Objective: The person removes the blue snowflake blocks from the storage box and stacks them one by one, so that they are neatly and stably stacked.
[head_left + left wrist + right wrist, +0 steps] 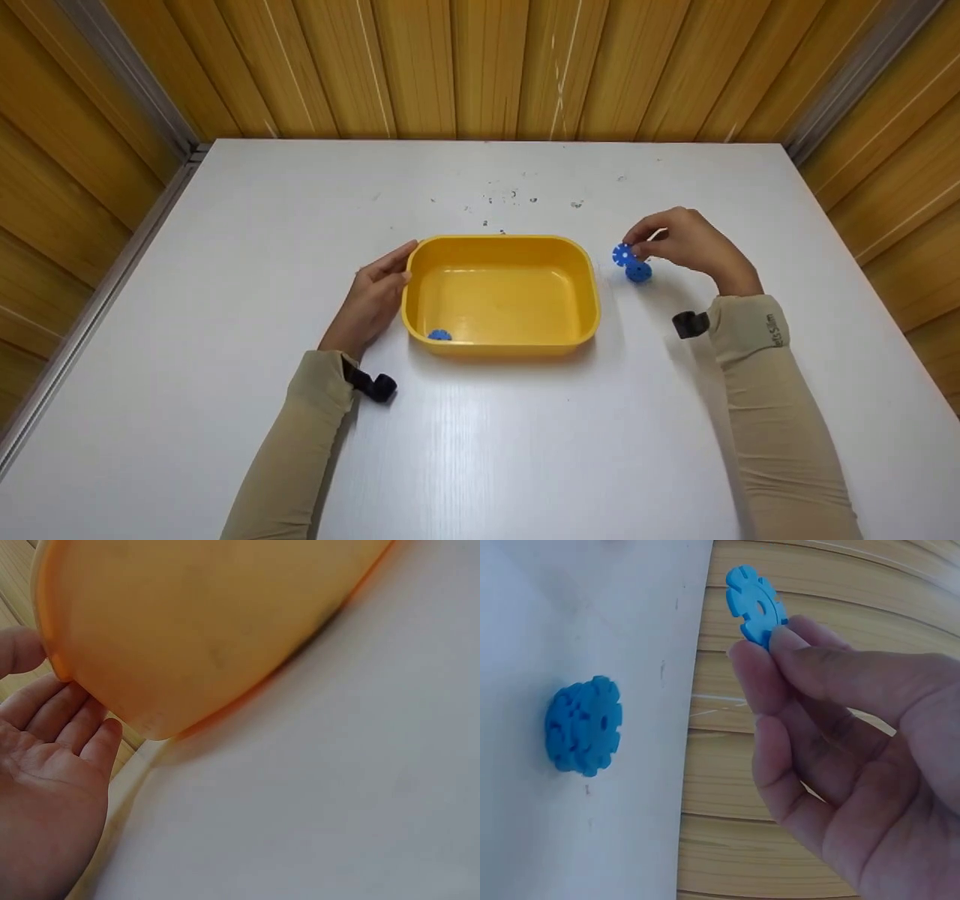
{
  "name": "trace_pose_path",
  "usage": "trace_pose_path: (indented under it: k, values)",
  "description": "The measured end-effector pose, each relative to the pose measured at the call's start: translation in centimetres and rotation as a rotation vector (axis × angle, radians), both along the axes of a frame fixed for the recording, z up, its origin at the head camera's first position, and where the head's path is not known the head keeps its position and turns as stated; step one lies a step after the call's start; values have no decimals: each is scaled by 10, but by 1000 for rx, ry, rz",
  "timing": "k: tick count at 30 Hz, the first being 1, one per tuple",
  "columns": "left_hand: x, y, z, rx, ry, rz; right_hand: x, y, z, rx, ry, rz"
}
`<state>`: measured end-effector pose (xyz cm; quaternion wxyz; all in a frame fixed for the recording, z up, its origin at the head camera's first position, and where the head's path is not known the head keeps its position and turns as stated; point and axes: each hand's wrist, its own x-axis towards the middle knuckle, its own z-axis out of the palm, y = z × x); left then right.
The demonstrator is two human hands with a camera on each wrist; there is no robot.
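At the left end of a yellow plastic tub [501,349], my left hand [375,291] holds the rim. In the left wrist view the thumb lies at the lip, with fingers [56,709] against the outer wall. My right hand [694,244], to the right of the tub, pinches a notched blue plastic disc [754,604] between thumb and fingertips, raised above the table. Below it a short stack of similar blue discs [585,725] stands on the table, also visible in the head view. One blue disc [439,335] lies inside the tub at its near left corner, partly hidden by the near wall.
The white table [480,450] has small dark marks beyond the tub. Yellow wood-look panels [480,67] rise at the back and both sides. Black wrist cameras sit at both cuffs.
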<state>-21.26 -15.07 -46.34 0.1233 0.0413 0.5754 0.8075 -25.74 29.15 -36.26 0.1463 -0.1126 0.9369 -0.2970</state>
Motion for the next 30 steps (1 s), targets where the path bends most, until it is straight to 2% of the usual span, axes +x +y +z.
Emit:
trace_pose_path:
  k: [10,20,30]
  values:
    - [1,-1,-1,-2,5,-5,-6,21,-18,5,-58,-40]
    - [2,-1,-1,-13,22,-4,-7,28,-23,45,-78,-31]
    - [1,0,-1,-8,6,5,-8,33,-26,46,-90,-30]
